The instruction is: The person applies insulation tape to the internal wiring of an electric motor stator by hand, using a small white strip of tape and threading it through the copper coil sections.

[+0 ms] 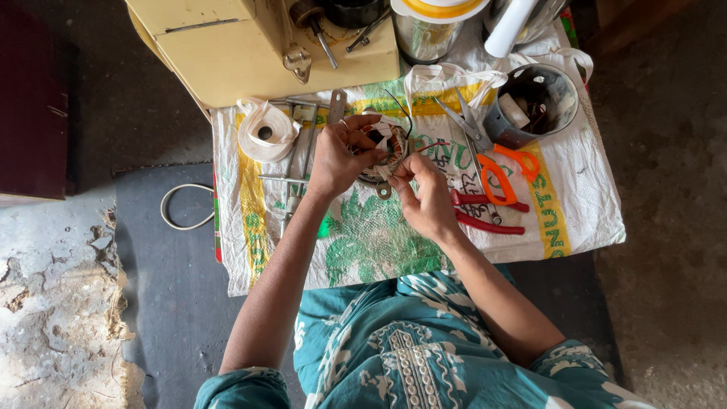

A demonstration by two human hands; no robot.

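Two hands' fingers (356,148) around wound coil (386,151)

Even, soft daylight, faint shadows, sharp focus, slight wide-angle bending at edges.

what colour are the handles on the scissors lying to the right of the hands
Orange: the metal-bladed scissors' looped plastic handles are bright orange, seen in the head view, the only one.

My left hand (338,157) is raised ahead of me, back toward the camera, fingers curled and closed in a grip; my right hand (426,198) sits just beside it, slightly nearer my body, fingertips pinched; both forearms are bare and angle inward from bent elbows.
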